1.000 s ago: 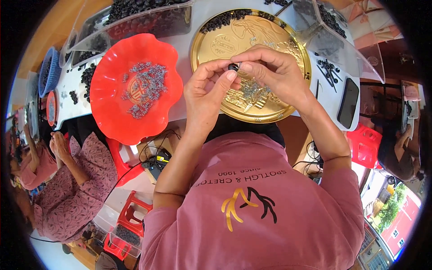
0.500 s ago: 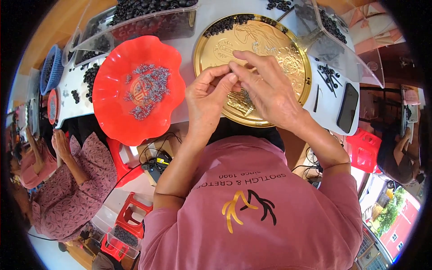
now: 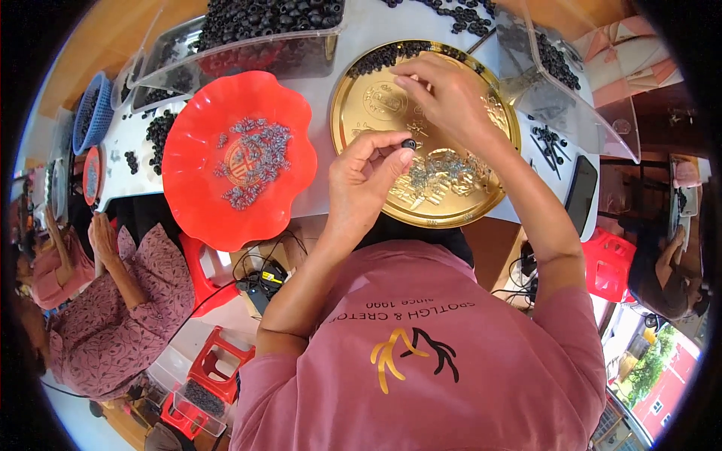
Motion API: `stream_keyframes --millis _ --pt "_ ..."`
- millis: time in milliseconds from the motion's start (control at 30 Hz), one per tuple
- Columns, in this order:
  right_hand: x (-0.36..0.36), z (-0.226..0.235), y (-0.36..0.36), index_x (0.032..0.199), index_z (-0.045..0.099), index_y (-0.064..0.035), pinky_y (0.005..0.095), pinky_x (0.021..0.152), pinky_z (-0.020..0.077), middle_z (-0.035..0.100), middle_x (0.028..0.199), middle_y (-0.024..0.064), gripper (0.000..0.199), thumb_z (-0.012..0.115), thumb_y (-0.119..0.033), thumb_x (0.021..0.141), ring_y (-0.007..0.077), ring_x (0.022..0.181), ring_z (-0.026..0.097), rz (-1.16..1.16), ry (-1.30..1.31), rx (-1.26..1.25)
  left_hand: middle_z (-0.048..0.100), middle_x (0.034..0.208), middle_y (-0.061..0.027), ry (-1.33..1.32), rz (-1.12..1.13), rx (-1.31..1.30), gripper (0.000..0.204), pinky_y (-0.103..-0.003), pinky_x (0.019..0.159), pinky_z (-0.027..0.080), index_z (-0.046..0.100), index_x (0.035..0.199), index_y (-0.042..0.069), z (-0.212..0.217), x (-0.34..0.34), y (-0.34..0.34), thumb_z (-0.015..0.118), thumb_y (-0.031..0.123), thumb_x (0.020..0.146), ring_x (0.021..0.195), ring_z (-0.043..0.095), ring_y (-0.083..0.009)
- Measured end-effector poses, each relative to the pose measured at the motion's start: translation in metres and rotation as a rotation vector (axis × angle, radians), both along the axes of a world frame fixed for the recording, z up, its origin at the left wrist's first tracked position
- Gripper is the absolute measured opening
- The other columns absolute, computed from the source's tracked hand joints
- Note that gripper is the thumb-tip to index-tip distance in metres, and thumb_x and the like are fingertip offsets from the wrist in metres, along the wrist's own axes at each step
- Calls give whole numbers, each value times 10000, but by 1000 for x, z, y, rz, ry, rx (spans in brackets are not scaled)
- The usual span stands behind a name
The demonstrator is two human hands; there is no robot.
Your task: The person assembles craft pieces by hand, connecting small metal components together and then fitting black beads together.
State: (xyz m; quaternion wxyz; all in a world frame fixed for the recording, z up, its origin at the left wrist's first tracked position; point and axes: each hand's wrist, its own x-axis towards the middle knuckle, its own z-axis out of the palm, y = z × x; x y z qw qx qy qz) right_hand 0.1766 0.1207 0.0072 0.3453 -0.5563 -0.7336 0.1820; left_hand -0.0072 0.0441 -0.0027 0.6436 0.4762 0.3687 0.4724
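Note:
My left hand [image 3: 361, 177] pinches a small black bead-like part [image 3: 408, 143] between thumb and forefinger, above the near left side of a round gold tray [image 3: 341, 113]. Over the tray's upper half is my right hand [image 3: 447, 86], its fingers stretched and apart, with nothing visible in them. Its fingertips are close to a row of similar black parts [image 3: 391, 54] along the far rim. Small silvery coil springs [image 3: 444, 169] lie on the tray's near part. To the left, a red scalloped dish [image 3: 195, 113] holds more such springs [image 3: 259, 158].
A clear bin [image 3: 331, 46] heaped with black parts stands at the far left, another clear bin [image 3: 602, 98] at right. Thin black rods [image 3: 550, 146] and a phone [image 3: 580, 188] lie right of the tray. A blue basket [image 3: 92, 113] and a seated person [image 3: 120, 316] are at left.
My hands have parted. The right one has moved up and away toward the far rim, while the left stays near its place with the black part now showing in its fingertips.

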Motion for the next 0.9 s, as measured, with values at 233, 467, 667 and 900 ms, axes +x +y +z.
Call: stream_keyframes --millis 233,467,667,900 --pt "-19 -26 39 1026 725 -92 410 709 527 664 968 101 185 670 -211 896 313 794 660 39 -289 211 644 985 -36 -30 1 17 236 -222 754 517 647 1157 -18 -2 -3 1 678 22 926 847 614 -85" --pt "-14 -33 27 1000 720 -110 421 733 533 660 977 100 157 663 -213 896 322 852 659 11 -329 135 663 1021 -62 22 9 25 244 -264 792 526 640 1163 -19 -3 -9 1 668 64 935 857 653 -128" --pt "0 -29 11 1072 716 -96 362 671 518 675 923 69 214 650 -197 895 218 771 641 71 79 19 669 1040 -64 12 17 3 242 -261 799 523 638 1162 -13 -3 -9 1 667 58 932 862 654 -130" --pt "1 16 -38 1121 701 -24 204 666 454 658 891 0 214 674 -138 941 52 716 536 12 802 -585 626 1230 -105 21 117 280 210 -246 840 520 658 1125 19 -2 -4 6 664 2 916 1018 626 -128"
